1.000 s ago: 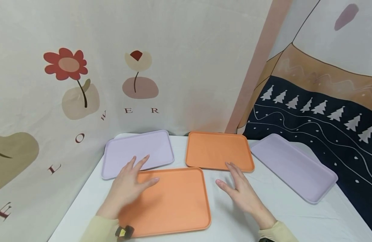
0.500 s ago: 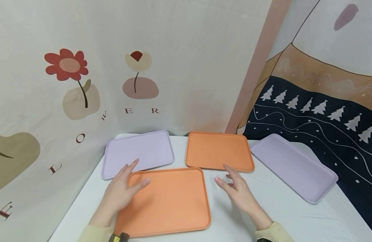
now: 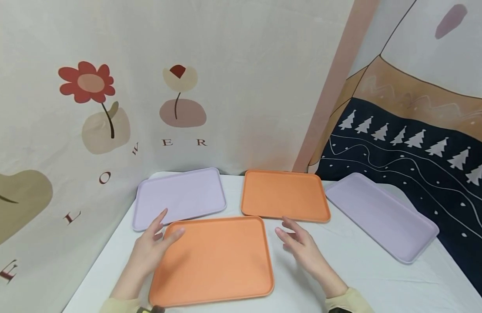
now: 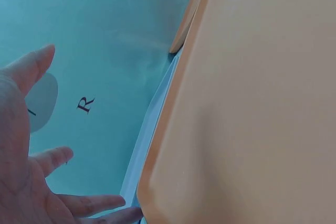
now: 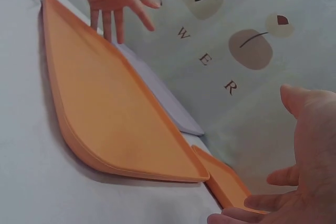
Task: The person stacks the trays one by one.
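The front orange tray (image 3: 215, 261) lies flat on the white table, between my two hands. Over its left edge hovers my left hand (image 3: 148, 250), fingers relaxed and spread, holding nothing; the left wrist view shows its fingertips (image 4: 113, 203) near the rim. My right hand (image 3: 307, 250) is held above the tablecloth to the right of this tray, fingers loosely bent and apart, with nothing in it. Its thumb and fingers also show in the right wrist view. Behind lie a lilac tray (image 3: 180, 193) at the left and a second orange tray (image 3: 286, 195).
Another lilac tray (image 3: 382, 217) sits slanted at the table's right side. The white tablecloth (image 3: 366, 278) covers the table. A curtain with printed flowers (image 3: 241, 87) hangs behind, and a dark cloth with white trees (image 3: 413, 156) hangs at the right.
My left hand has moved left and back toward me, uncovering more of the front orange tray. My right hand has drawn slightly left and nearer, its fingers bending more. The trays stay put.
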